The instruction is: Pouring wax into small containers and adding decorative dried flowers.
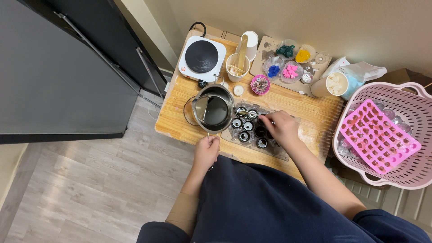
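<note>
One pot (pixel 215 109), one hotplate (pixel 201 57), two hands (pixel 243 139)

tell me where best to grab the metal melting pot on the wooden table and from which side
Probably by its thin handle, from the near edge of the table. The metal pot has round, smooth walls and an open top, with dark liquid inside, so the body gives no sure grip. The handle runs toward the person, and the left hand is closed around its end already.
</note>
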